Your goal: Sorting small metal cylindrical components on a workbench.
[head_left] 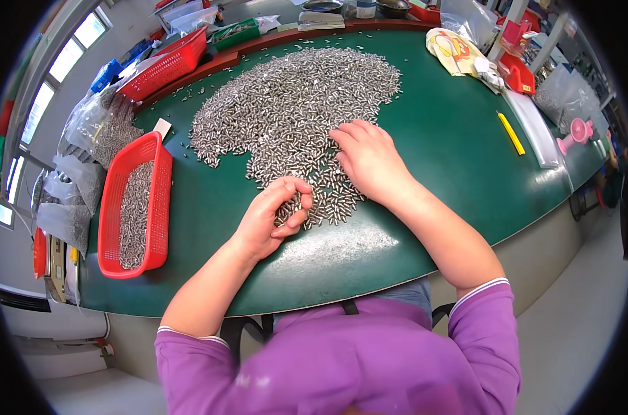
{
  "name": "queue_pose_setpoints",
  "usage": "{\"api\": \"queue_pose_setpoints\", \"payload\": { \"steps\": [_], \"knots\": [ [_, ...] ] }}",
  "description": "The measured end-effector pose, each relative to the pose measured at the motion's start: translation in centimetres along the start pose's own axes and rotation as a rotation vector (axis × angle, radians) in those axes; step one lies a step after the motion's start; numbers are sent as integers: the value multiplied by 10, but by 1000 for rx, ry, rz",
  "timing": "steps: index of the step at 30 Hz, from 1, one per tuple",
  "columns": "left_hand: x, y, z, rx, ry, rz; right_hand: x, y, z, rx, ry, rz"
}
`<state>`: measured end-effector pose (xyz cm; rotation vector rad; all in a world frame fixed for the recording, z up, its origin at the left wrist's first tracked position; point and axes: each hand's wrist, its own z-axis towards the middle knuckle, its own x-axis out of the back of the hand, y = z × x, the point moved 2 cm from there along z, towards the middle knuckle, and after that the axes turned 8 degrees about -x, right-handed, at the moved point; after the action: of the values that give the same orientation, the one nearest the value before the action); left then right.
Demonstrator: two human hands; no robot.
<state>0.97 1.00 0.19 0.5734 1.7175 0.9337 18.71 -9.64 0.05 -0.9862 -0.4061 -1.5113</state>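
A wide heap of small silvery metal pins (293, 90) covers the middle of the green table (459, 187), with a narrower tongue of them trailing toward me. At the near left of that tongue, my left hand (272, 211) is closed, its fingers curled inward toward the thumb. Whatever lies inside that curl is hidden by the fingers. My right hand (372, 159) lies palm down on the right side of the tongue, fingers stretched out and touching the pins. A red perforated basket (163, 207) partly filled with similar small pieces stands to the left.
Clear plastic bags of pieces (71, 187) crowd the left edge. Another red basket (172, 66) rests against the dark red raised rim (258, 46) at the far left. On the right lie a yellow cutter knife (510, 133), a clear plastic sleeve (532, 128) and a pink fan (577, 133).
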Motion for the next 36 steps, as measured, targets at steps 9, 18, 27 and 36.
{"api": "queue_pose_setpoints", "payload": {
  "steps": [9,18,27,36],
  "knots": [
    [1,0,0,7,35,11,7,-13,6,-21,-285,175],
    [2,0,1,8,29,16,37,-13,10,-111,-443,186],
    [4,-1,2,21,-15,-129,8,-12,3,-53,-312,294],
    [-2,1,6,182,81,-192,22,-9,16,-171,-158,556]
  ]
}}
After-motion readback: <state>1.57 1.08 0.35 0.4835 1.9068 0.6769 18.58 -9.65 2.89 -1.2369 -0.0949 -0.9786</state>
